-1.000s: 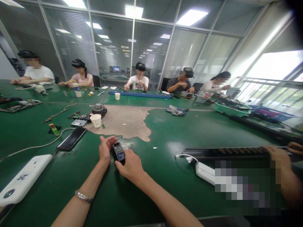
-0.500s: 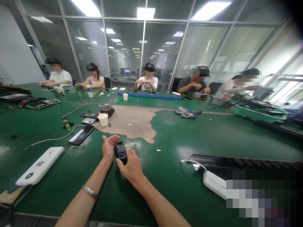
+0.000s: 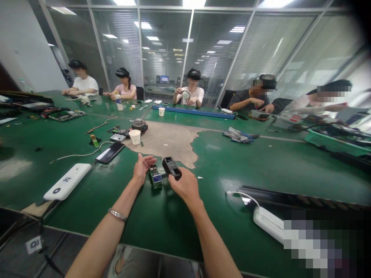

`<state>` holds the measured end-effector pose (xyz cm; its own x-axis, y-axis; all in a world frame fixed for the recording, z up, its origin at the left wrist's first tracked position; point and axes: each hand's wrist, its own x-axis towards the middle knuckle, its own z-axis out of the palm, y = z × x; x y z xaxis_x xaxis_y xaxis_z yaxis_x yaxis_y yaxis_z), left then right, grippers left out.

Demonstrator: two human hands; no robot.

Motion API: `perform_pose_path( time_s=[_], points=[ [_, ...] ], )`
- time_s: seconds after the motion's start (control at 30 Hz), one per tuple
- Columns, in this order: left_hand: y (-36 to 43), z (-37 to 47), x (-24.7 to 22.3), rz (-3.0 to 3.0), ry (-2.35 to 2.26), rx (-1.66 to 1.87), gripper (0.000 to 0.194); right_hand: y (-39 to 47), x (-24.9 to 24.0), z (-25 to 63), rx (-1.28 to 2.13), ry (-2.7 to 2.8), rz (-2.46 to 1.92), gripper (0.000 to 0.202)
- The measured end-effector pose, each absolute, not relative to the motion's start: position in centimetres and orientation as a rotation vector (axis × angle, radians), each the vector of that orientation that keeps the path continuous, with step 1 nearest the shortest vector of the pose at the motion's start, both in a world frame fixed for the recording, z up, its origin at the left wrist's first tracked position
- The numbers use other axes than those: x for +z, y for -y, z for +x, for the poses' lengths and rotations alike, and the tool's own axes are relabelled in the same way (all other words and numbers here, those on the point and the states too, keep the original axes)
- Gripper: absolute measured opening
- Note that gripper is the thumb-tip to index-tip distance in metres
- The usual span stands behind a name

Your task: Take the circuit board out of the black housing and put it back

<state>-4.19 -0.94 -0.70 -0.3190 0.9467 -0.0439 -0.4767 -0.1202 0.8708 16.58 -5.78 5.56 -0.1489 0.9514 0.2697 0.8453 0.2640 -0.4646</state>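
Note:
Between my two hands is a small green circuit board with a bluish screen, its inner parts bare. My right hand is closed around a black plastic housing with cut-out openings, held tilted just right of the board. Palm turned toward the board, my left hand is open with its fingers stretched out at the board's far end. Whether those fingers touch the board I cannot tell.
A white power bank and a phone lie to the left. Farther off stand a paper cup and grey gloves. A long black part and a white device lie right. Several people sit across the table.
The black housing has come off the circuit board and moved right in my right hand, baring the board. My left hand stays open beside it. The camera view has shifted.

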Motion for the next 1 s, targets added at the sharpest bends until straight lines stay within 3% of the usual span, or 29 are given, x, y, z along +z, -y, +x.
perform_pose_path(
  time_s=[0.17, 0.37, 0.6, 0.83, 1.0],
  points=[
    [0.9, -4.9, -0.7, 0.588, -0.985, 1.664, 0.064, 5.0, 4.9, 18.8, 0.275, 2.169, -1.882, 0.039],
    [0.9, -4.8, -0.8, 0.634, -0.994, 1.65, 0.063, 4.9, 4.8, 19.8, 0.245, 2.232, -1.828, 0.057],
    [0.7, -4.6, -0.9, 0.663, -1.027, 1.623, 0.064, 4.3, 5.1, 19.6, 0.285, 2.081, -1.814, 0.026],
    [0.6, -4.2, -0.9, 0.644, -1.069, 1.666, 0.064, 5.9, 5.4, 15.5, 0.32, 1.875, -1.298, 0.02],
    [0.8, -4.3, -0.7, 0.649, -1.082, 1.67, 0.065, 7.2, 4.8, 13.6, 0.323, 1.914, -1.227, 0.02]
  ],
)
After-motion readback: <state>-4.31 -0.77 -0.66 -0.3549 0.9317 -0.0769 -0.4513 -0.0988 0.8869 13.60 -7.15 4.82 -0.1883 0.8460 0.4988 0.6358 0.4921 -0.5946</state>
